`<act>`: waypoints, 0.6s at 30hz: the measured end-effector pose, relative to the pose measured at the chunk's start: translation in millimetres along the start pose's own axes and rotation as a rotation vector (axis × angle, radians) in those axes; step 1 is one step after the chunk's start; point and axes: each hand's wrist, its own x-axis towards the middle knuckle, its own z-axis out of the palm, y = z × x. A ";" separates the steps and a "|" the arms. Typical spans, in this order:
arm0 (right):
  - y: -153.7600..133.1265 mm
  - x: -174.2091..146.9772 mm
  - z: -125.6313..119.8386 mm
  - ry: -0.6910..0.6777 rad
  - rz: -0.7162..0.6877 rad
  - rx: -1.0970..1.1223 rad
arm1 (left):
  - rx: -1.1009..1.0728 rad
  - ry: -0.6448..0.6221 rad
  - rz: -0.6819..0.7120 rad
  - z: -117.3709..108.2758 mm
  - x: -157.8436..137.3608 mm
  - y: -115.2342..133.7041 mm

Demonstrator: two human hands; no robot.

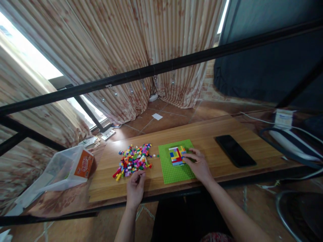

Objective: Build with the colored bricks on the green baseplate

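Observation:
A green studded baseplate point(165, 171) lies on the wooden table, bearing a low, flat block of coloured building bricks point(176, 156) in red, yellow, blue and white. My right hand point(199, 167) reaches over the plate's right side. Its thumb and a finger pinch at the right edge of the brick build, where a small brick is mostly covered by the fingertips. In front of a loose heap of small bricks point(135, 159), my left hand point(135, 189) rests near the table's front edge with fingers curled together. Whatever it holds, if anything, is hidden.
To the right on the table point(158, 131) lies a black phone point(235, 150). A clear plastic box point(67, 171) with an orange label stands at the left end. Beyond the table runs a dark metal bar point(161, 69). Cables and a bag-like item sit far right.

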 end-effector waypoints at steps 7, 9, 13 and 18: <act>1.7 2.0 2.7 0.019 0.045 -0.036 | -0.016 0.027 0.019 0.9 -0.6 4.8; 2.7 2.8 4.0 0.011 0.054 -0.030 | -0.031 0.039 0.022 1.1 -0.7 6.4; 2.2 6.4 5.0 -0.002 0.079 -0.026 | -0.014 0.022 0.022 0.9 -1.0 9.0; -2.1 11.4 3.1 -0.009 0.092 0.008 | 0.013 0.015 0.023 0.4 -1.8 9.6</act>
